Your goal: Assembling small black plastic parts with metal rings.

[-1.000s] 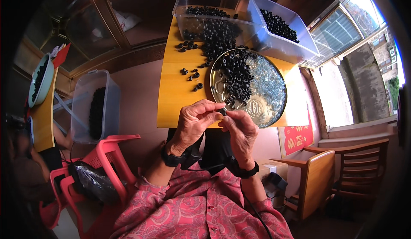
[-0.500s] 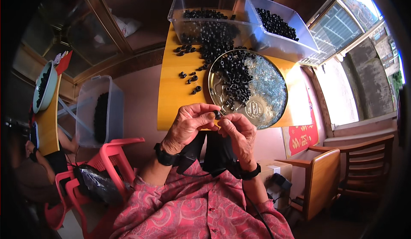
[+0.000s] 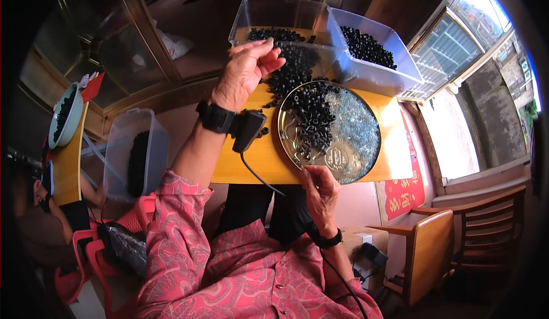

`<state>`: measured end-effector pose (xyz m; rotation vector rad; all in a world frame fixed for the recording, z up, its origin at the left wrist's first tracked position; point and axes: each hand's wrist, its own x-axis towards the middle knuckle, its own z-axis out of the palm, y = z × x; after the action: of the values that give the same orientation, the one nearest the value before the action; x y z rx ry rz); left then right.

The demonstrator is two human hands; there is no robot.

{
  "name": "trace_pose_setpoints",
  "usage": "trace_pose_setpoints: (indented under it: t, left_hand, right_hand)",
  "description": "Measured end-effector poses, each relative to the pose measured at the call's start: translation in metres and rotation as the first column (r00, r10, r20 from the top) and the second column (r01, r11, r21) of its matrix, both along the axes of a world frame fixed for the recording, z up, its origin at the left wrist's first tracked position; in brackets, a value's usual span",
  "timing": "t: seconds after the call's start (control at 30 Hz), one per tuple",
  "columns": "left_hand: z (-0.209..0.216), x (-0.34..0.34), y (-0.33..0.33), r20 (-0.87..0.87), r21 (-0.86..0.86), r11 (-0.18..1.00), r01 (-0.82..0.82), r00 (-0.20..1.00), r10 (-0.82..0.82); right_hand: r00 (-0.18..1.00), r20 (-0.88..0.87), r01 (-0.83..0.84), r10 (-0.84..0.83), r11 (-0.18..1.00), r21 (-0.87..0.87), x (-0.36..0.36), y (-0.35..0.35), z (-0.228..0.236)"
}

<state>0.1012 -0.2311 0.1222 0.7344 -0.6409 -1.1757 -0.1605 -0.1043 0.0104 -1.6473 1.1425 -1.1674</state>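
Note:
My left hand [image 3: 243, 74] is raised over the near wall of the left clear plastic box [image 3: 274, 10]. Its fingers are loosely curled and apart, with nothing visible between them. Small black ring-shaped parts [image 3: 294, 62] lie in that box and spill toward me. At the near rim of the round gold-coloured tray [image 3: 291, 153], my right hand [image 3: 320, 187] has thumb and forefinger pinched together. Whatever they hold is too small to make out. Black parts [image 3: 311, 119] fill the tray's middle, and small clear bluish pieces [image 3: 354, 119] cover its right side.
A second clear box [image 3: 394, 76] with black parts stands at the far right of the yellow table [image 3: 240, 170]. Off to the left are another clear bin [image 3: 154, 164], a pale green basin [image 3: 73, 119] and pink plastic chairs [image 3: 86, 250]. A wooden chair [image 3: 432, 250] stands at right.
My hands were together in front of the tray with a small black part between them. The left hand has moved up and away to the box; the right has dropped slightly beside the tray.

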Motion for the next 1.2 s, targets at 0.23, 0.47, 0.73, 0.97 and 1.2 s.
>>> trace_pose_setpoints:
  t: [0.23, 0.47, 0.73, 0.97, 1.2]
  left_hand:
    - [-0.02, 0.011, 0.007, 0.123, 0.051, 0.998, -0.043, 0.992, 0.036]
    - [-0.085, -0.01, 0.099, 0.467, 0.218, 0.943, -0.254, 0.875, 0.127]
    - [-0.146, -0.033, 0.112, 0.854, -0.069, 0.887, -0.458, 0.432, 0.289]
    - [-0.134, -0.047, 0.108, 0.967, -0.154, 0.87, -0.468, 0.11, 0.231]
    - [-0.132, -0.04, 0.104, 0.968, -0.111, 0.877, -0.467, 0.15, 0.202]
  right_hand:
    - [0.999, -0.034, 0.001, -0.003, 0.999, -0.049, 0.002, -0.002, -0.002]
    - [0.996, -0.086, -0.043, 0.036, 0.996, -0.082, 0.002, -0.003, -0.001]
    - [0.977, -0.213, -0.064, 0.01, 0.967, -0.247, 0.005, -0.006, -0.004]
    - [0.959, -0.282, -0.075, 0.002, 0.966, -0.247, 0.006, -0.006, -0.006]
    - [0.954, -0.298, -0.097, 0.034, 0.975, -0.201, 0.006, -0.005, -0.001]
